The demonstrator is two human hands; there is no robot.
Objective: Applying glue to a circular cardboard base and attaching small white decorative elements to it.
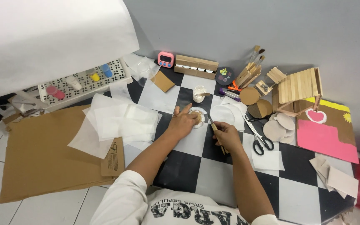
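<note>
My left hand (183, 121) presses flat on a small round cardboard disc (197, 117) that lies on a white circle of paper on the checkered board (196, 168). My right hand (226, 134) grips a wooden-handled tool (211, 122), a brush or a knife, whose tip touches the disc's right edge. A small white pot (199, 93) with a stick in it stands just beyond the disc.
Black scissors (260, 141), cardboard discs (275, 130), a stick-built little house (298, 89) and a pink and brown card (323, 135) lie to the right. White paper sheets (119, 121) and brown cardboard (42, 150) lie to the left. A pink timer (166, 59), brushes (253, 62) and a tray of paint bottles (80, 81) stand at the back.
</note>
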